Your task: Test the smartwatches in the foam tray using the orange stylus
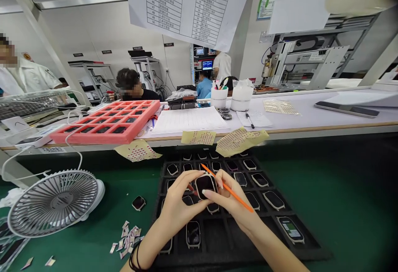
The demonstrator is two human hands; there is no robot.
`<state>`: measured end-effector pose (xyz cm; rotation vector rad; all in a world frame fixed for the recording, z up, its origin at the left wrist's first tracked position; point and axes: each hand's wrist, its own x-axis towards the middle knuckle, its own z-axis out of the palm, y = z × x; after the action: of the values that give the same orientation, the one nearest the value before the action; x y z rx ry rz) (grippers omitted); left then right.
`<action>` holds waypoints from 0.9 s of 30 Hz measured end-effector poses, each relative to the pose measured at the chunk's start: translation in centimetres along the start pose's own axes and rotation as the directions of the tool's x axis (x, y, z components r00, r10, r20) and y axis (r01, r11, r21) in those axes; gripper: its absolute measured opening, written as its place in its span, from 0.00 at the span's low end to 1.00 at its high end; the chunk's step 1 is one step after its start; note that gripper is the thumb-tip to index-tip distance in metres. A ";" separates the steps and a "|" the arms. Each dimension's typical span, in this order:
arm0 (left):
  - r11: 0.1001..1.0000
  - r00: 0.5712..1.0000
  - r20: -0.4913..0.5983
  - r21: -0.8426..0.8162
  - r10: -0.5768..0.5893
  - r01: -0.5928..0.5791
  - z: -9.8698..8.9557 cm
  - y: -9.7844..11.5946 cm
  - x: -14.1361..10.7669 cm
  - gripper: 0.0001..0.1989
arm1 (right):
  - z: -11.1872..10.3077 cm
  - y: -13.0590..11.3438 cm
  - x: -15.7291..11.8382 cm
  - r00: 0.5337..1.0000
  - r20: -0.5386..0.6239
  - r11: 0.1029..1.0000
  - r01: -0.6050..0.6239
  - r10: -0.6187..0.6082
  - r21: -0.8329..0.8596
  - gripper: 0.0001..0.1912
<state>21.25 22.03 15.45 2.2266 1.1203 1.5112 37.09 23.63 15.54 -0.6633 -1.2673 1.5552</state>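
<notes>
"Orange, that stick (236, 197). Which hand has it?"

"The right hand (232, 199). Its fingers pinch the stick, while its thumb rests on the dark screen of a watch (207, 183). The stick's tip points between ten and eleven o'clock, by the watch's upper edge; I can't tell whether it touches."

"And the left hand (182, 199)?"

"Clamped on the same watch, fingers along its upper left edge, thumb below. Between them, the two hands hold it up over the black tray (245, 256)."

"So how far along is the work?"

"This watch looks mid-handling to me, not yet set down. Plenty more sit in the tray's slots, mostly with dark screens. From the held watch, a lit watch (291, 229) lies at four o'clock, in its own slot."

"Is that one finished?"

"I can't say. Nothing I can see sorts the done from the waiting."

"Any outside the tray?"

"One: a loose watch (138, 203) between eight and nine o'clock, on the green table (338, 205). Its turn may be over or yet to come. Small tabs (129, 236) lie scattered at eight o'clock, perhaps leftovers, perhaps supplies."
</notes>
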 end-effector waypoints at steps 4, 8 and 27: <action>1.000 1.000 0.002 0.001 -0.026 0.026 0.0 0.1 0.0 0.21 | 0.2 -0.1 0.0 1.000 -0.009 1.000 0.011 -0.010 0.020 0.25; 0.999 0.999 -0.007 0.011 -0.044 0.044 0.1 0.1 -0.1 0.21 | 0.2 -0.2 -0.1 1.000 -0.023 1.000 0.018 -0.018 0.011 0.25; 0.899 0.908 -0.073 -0.197 -0.412 0.392 -1.0 -0.6 0.2 0.24 | -0.3 -0.9 -0.4 0.999 -0.011 0.999 0.032 -0.032 0.025 0.20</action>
<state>20.08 22.37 15.70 1.6773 1.3224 1.5004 37.79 23.35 16.21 -0.6314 -1.2428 1.5375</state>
